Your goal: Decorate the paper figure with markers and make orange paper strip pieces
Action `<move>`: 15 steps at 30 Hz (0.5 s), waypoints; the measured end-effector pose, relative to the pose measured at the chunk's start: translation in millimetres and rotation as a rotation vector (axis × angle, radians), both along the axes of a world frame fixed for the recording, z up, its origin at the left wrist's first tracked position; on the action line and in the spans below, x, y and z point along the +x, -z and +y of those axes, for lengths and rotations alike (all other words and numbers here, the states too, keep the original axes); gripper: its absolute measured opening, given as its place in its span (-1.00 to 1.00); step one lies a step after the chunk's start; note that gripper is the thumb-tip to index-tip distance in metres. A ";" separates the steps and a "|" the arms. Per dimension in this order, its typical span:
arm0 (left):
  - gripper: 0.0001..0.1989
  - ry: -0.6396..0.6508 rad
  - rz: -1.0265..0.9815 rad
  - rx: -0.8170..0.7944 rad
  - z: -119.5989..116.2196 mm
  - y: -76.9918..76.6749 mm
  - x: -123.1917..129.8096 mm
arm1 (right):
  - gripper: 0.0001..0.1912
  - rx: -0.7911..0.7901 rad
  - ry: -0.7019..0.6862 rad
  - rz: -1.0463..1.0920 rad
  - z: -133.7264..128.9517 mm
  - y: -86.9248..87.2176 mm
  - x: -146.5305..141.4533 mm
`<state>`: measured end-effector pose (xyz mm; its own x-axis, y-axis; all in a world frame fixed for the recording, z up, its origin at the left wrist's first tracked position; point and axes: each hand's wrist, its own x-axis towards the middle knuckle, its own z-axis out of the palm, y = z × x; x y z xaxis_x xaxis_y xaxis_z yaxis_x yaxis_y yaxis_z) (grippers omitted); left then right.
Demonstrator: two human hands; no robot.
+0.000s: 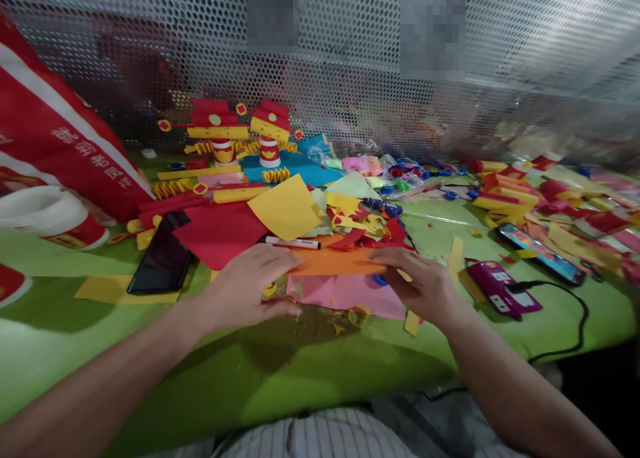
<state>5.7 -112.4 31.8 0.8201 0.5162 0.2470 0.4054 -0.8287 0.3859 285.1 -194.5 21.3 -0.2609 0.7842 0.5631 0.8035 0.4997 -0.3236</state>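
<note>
An orange paper strip (333, 263) stretches between my two hands above the table's near part. My left hand (255, 285) has its fingers on the strip's left end, the thumb lower and apart from them. At the right end, my right hand (420, 281) pinches the strip between thumb and fingers. A pink sheet (345, 293) lies just below the strip. Behind it are a black-and-white marker (293, 243), a yellow sheet (286, 207), a red sheet (223, 230) and a heap of red and yellow scraps (357, 218).
A black phone (163, 255) lies left, near a paper cup (55, 218) and a red bag (65, 125). On the right are a purple power bank (503, 289) with a cable and another phone (543, 255). Two paper figures (225, 153) (270, 151) stand before a perforated metal panel (340, 51).
</note>
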 end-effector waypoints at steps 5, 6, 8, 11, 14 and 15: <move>-0.66 -0.156 0.146 0.086 2.6 -1.3 -6.0 | -0.85 -0.039 0.036 0.448 -11.7 3.2 15.3; -0.67 -0.182 0.109 0.090 3.1 -6.4 -7.2 | -0.89 -0.056 0.035 0.547 -9.1 4.5 16.0; -0.71 -0.214 -0.031 0.138 1.5 -20.6 -9.6 | -0.93 -0.075 0.061 0.737 0.1 6.5 14.5; -0.88 -0.315 -0.332 0.394 -7.7 -42.5 -14.5 | -0.83 -0.086 0.094 0.934 17.2 7.8 7.0; -0.76 -0.308 -0.353 0.608 -21.2 -52.6 -23.5 | -0.80 -0.118 0.034 0.796 28.6 10.8 -0.7; -0.76 -0.237 -0.295 0.655 -25.6 -51.8 -26.8 | -0.81 -0.145 -0.004 0.700 30.7 13.4 -2.0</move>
